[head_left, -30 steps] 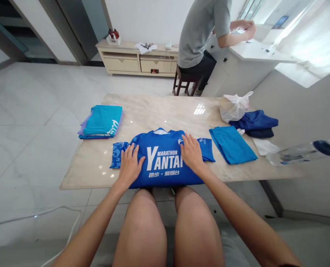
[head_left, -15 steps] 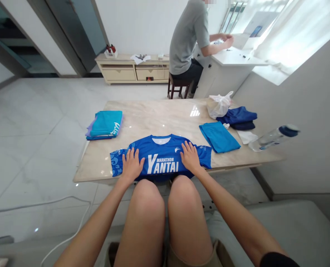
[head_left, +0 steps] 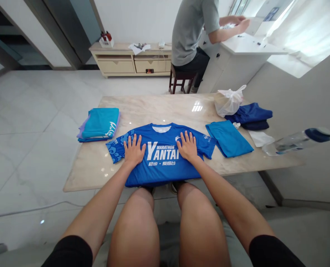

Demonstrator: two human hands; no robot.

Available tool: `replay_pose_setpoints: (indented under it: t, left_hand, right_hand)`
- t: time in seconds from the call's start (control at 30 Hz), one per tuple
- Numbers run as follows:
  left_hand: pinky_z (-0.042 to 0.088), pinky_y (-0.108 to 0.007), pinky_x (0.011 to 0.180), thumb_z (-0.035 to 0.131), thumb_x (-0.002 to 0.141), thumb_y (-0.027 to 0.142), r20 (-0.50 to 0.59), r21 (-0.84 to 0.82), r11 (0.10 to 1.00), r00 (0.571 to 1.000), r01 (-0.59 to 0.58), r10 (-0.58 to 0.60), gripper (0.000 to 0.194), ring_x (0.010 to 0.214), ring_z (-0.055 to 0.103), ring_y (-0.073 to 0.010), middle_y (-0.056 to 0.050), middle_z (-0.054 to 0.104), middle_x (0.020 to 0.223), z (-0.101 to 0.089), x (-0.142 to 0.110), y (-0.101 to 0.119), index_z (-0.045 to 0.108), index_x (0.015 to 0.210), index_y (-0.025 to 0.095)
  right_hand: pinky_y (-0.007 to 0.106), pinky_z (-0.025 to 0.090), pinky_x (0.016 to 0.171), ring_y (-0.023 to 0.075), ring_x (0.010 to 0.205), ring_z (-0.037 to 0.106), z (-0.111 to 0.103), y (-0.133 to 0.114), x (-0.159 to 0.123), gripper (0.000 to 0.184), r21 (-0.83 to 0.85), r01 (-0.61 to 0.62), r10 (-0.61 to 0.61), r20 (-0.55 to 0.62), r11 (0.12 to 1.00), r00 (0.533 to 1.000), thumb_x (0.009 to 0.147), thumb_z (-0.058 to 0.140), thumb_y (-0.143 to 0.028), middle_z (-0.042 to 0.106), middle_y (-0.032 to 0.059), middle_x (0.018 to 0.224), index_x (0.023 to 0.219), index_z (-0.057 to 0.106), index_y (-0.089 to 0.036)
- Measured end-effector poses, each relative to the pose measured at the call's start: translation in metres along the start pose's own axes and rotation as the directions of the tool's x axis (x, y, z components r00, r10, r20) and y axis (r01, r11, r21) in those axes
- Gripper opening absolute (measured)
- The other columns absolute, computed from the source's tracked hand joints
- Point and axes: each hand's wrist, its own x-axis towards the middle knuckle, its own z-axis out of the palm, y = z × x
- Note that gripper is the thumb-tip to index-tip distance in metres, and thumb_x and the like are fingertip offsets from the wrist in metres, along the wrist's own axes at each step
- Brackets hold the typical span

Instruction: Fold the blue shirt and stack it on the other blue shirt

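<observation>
Hands higher up the blue Yantai Marathon T-shirt (head_left: 162, 174) now, Chinese line under the lettering back in view! Left hand (head_left: 134, 150) and right hand (head_left: 187, 146) flat and open, fingers spread, pressing either side of the print, nothing gripped. Shirt face up, hem at the near edge of the marble desk (head_left: 89, 178). Folded teal stack (head_left: 99, 124) off to the left, another teal garment (head_left: 228, 139) just beside the right-hand sleeve.

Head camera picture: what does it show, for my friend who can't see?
The left hand and right hand press flat on a blue YANTAI marathon T-shirt on a marble table. Folded blue clothes lie beside it, and a person sits behind at a white counter.
</observation>
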Motion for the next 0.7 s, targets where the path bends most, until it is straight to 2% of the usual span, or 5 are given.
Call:
replay_pose_setpoints:
  t: [0.17,0.43,0.57,0.63,0.7]
  left_hand:
    - [0.009,-0.072,0.14,0.027,0.114,0.052,0.035,-0.027,0.999,0.999,-0.026,0.027,0.074,0.176,0.012,-0.0429,-0.011,0.022,0.19,0.006,0.065,-0.007,0.035,0.18,0.02]
    - [0.0,-0.074,0.139,0.029,0.114,0.053,0.057,-0.066,0.994,0.994,-0.085,0.089,0.074,0.178,0.003,-0.0387,-0.009,0.019,0.191,0.021,0.14,-0.026,0.029,0.182,0.023]
    - [-0.002,-0.073,0.139,0.03,0.114,0.052,0.057,-0.09,0.992,0.994,-0.091,0.097,0.074,0.178,0.003,-0.038,-0.011,0.02,0.19,0.014,0.155,-0.022,0.027,0.182,0.022]
    - [-0.001,-0.073,0.139,0.032,0.114,0.049,0.026,-0.086,0.989,0.992,-0.122,0.125,0.075,0.177,0.008,-0.0387,-0.015,0.021,0.19,0.002,0.141,-0.014,0.023,0.182,0.018]
    - [0.0,-0.07,0.141,0.036,0.114,0.045,-0.038,-0.073,0.982,0.984,-0.175,0.172,0.076,0.177,0.013,-0.0376,-0.016,0.023,0.189,-0.012,0.106,-0.006,0.02,0.182,0.015]
  right_hand:
    - [0.069,0.02,0.138,0.0405,0.174,0.019,0.013,0.008,0.07,0.073,0.033,0.049,-0.046,-0.086,0.998,0.995,0.116,0.033,-0.054,0.027,0.0141,0.188,0.179,0.038,-0.018]
    - [0.071,0.017,0.138,0.0392,0.174,0.016,0.027,0.023,0.156,0.076,0.025,0.125,-0.123,-0.051,0.992,0.991,0.116,0.028,-0.059,0.023,0.0123,0.189,0.18,0.032,-0.019]
    - [0.073,0.016,0.138,0.0401,0.176,0.011,0.01,0.015,0.139,0.075,0.007,0.157,-0.156,-0.045,0.988,0.987,0.116,0.029,-0.053,0.019,0.0132,0.19,0.182,0.025,-0.018]
    - [0.073,0.015,0.138,0.0391,0.176,0.008,-0.004,0.008,0.102,0.073,0.005,0.204,-0.203,-0.087,0.979,0.975,0.117,0.03,-0.047,0.017,0.0122,0.191,0.183,0.02,-0.019]
    - [0.07,0.016,0.139,0.036,0.177,0.008,-0.016,0.003,0.051,0.072,0.019,0.263,-0.259,-0.115,0.965,0.959,0.117,0.029,-0.043,0.016,0.0102,0.191,0.184,0.017,-0.021]
